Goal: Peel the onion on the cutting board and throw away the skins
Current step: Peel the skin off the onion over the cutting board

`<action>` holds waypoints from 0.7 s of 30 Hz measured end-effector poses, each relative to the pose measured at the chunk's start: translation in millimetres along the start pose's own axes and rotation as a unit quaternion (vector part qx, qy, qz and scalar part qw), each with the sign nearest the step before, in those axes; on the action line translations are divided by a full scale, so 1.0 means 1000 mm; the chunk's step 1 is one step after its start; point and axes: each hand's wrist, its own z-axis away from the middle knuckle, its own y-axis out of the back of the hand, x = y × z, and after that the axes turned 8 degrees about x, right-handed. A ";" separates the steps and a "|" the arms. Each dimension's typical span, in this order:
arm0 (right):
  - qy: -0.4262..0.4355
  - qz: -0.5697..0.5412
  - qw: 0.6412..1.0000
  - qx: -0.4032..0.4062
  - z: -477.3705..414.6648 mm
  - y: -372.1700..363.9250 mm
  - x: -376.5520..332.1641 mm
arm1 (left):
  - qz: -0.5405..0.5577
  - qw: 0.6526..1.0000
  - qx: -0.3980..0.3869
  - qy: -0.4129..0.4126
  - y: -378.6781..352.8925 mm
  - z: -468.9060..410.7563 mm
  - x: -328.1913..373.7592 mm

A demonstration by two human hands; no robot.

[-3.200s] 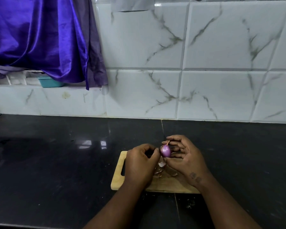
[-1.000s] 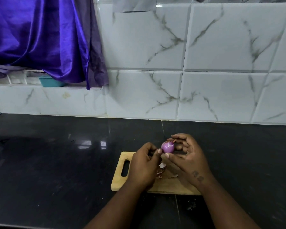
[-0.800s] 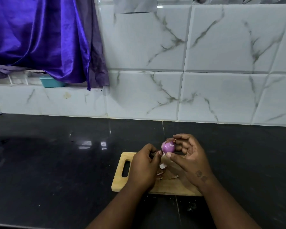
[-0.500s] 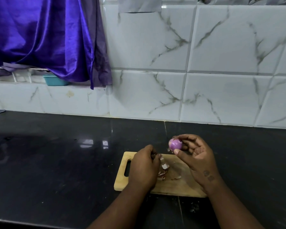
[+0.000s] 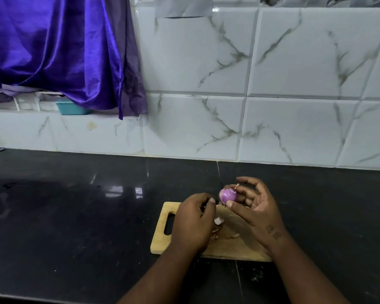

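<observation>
A small purple onion, mostly bare of skin with a thin stem tip, is held between the thumb and fingers of my right hand, above the far edge of the wooden cutting board. My left hand hovers over the board just left of the onion, fingers curled; a thin reddish sliver of skin shows at its fingertips. Loose onion skins lie on the board between my hands.
The board lies on a glossy black countertop. A white marble-tile wall runs behind it. A purple satin curtain hangs at the upper left over a ledge with a teal container. Small crumbs dot the counter near the board.
My left hand has drawn away from the onion toward the board. My right hand has lifted the onion slightly up and to the right. More skin pieces lie on the board.
</observation>
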 end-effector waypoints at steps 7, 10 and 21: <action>0.007 -0.010 1.000 -0.009 0.002 -0.003 0.001 | -0.001 0.999 -0.033 -0.017 -0.002 0.000 -0.001; 0.009 -0.014 1.000 -0.002 0.003 -0.005 -0.001 | -0.008 0.999 -0.025 -0.029 -0.002 -0.001 -0.002; -0.012 -0.060 0.998 0.019 0.004 -0.005 -0.002 | -0.026 0.998 -0.022 -0.051 -0.002 -0.002 0.000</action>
